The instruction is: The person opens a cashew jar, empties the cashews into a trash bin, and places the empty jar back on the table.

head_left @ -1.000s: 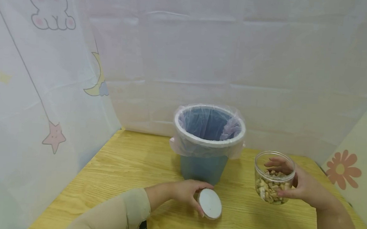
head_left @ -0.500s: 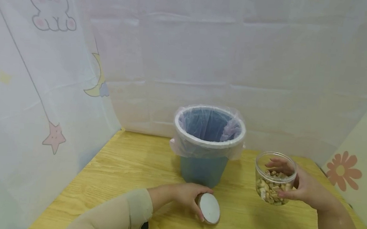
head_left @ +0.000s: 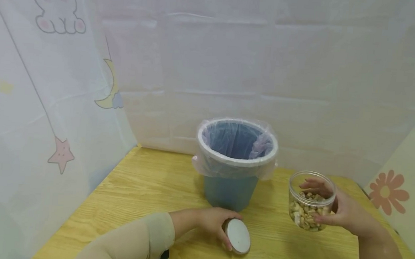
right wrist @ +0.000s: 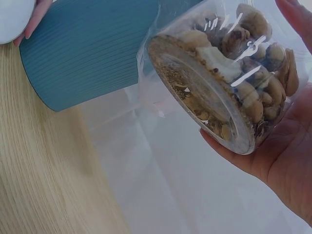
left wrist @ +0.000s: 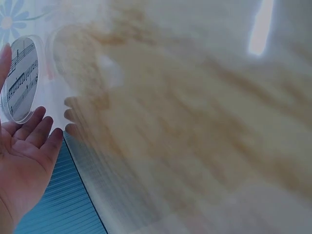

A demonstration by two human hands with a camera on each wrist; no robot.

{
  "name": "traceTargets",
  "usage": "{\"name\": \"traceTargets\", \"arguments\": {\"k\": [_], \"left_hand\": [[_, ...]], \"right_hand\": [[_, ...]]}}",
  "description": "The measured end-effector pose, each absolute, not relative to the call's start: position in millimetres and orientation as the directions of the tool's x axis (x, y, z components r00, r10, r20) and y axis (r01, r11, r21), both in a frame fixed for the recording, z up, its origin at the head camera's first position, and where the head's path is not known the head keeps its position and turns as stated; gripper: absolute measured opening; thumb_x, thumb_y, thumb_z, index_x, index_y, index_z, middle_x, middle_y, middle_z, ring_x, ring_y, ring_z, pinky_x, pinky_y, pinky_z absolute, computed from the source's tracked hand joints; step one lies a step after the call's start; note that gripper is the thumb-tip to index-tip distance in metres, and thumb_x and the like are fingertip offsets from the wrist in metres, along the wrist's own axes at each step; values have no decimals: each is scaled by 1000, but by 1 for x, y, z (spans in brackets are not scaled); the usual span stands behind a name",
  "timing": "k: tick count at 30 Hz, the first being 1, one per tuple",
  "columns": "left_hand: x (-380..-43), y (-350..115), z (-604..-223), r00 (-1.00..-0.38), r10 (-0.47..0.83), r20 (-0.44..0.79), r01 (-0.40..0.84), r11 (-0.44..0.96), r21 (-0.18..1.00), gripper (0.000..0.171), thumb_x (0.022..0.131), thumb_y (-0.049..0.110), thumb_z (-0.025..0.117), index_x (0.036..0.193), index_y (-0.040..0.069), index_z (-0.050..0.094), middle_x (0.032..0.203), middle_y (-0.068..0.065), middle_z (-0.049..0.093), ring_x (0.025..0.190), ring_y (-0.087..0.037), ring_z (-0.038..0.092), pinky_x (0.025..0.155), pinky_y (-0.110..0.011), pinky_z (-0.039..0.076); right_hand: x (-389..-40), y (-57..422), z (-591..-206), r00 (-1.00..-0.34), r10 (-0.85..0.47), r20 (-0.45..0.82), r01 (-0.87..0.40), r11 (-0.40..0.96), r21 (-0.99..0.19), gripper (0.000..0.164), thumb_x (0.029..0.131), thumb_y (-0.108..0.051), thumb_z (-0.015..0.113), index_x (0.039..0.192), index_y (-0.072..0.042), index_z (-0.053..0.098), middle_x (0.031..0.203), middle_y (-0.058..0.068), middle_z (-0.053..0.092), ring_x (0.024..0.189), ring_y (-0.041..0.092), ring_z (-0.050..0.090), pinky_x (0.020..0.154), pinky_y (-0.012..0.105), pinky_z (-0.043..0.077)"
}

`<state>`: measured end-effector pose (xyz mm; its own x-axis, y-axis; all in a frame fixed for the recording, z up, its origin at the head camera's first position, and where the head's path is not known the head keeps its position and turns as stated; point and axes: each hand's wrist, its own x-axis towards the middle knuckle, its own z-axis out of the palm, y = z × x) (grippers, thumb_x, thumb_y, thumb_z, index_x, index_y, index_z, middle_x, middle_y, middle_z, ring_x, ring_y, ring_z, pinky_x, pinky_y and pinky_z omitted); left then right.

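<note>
Head view: gap between jar (head_left: 310, 202) and bin rim (head_left: 235, 162).

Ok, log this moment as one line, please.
left hand: holds white disc | right hand: holds open jar, raised | bin: lined, upright on table

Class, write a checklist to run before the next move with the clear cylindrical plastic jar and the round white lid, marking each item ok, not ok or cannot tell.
1. Right hand grips the clear cylindrical plastic jar: ok.
2. Jar mouth uncovered, brown-and-tan nut-like pieces lying below the rim: ok.
3. Left hand holds the round white lid: ok.
4. Lid lined up with jar mouth: not ok; tilted and well apart.
5. Lid clear of the yellow wood-grain table: cannot tell.
6. White-rimmed blue bin standing upright: ok.
</note>
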<state>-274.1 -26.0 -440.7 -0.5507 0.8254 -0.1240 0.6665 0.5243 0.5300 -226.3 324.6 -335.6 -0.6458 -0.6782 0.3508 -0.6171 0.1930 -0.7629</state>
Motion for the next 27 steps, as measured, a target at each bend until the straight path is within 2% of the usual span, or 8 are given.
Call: {"name": "traceTargets", "arguments": {"k": [8, 15, 27], "left_hand": [[-276, -27, -440, -565, 815, -131, 655, 539, 529, 87, 63, 37, 83, 136, 15, 41, 133, 5, 47, 121, -8, 42, 98, -21, 34], [-276, -29, -439, -571, 805, -162, 643, 561, 521, 89, 64, 37, 82, 138, 15, 38, 135, 4, 44, 124, -10, 40, 100, -23, 34], [-278, -31, -441, -525, 833, -176, 673, 533, 514, 87, 67, 40, 79, 139, 14, 36, 135, 6, 43, 122, -6, 40, 97, -21, 35]], "right_hand": [[-228, 323, -336, -620, -669, 410, -648, 142, -749, 80, 72, 23, 56, 140, 6, 18, 133, 10, 40, 119, 12, 44, 76, 29, 52], [-228, 322, -336, -635, -679, 368, -627, 175, -759, 78, 75, 21, 56, 141, 5, 17, 132, 4, 42, 118, 10, 44, 76, 31, 52], [-227, 321, -340, -643, -670, 371, -640, 205, -740, 80, 75, 20, 57, 141, 5, 15, 134, 16, 37, 119, 9, 43, 78, 29, 51]]}}
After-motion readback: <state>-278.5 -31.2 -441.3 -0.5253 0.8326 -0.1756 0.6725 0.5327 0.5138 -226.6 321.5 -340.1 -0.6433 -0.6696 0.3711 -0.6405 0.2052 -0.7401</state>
